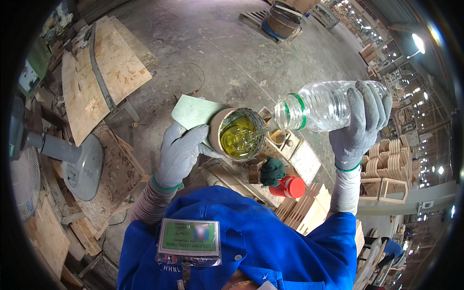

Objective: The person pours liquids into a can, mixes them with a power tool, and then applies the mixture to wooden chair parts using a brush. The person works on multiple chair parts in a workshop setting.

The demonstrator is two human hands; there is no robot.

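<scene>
Clear bottle (328, 106) tilted, mouth near the rim of a tub (217, 130) of yellowish liquid (233, 141); right hand's (361, 118) fingers wrap the bottle's base, left hand's (182, 149) close on the tub's side, grip partly hidden. Bottle judged light, squeezable, best held mid-body; tub likely stiffer, heavier, best cupped around its wall. Nearby: red container (295, 187), dark green cloth (273, 171), pale surface (305, 160); concrete floor (217, 53) beyond.

The left hand (181, 147) and the round tub (216, 130) hide part of the pale green sheet (193, 110) from us. The view's edge cuts off the fan (26, 179); we see perhaps a person (394, 249), lower right, too small to tell.
</scene>
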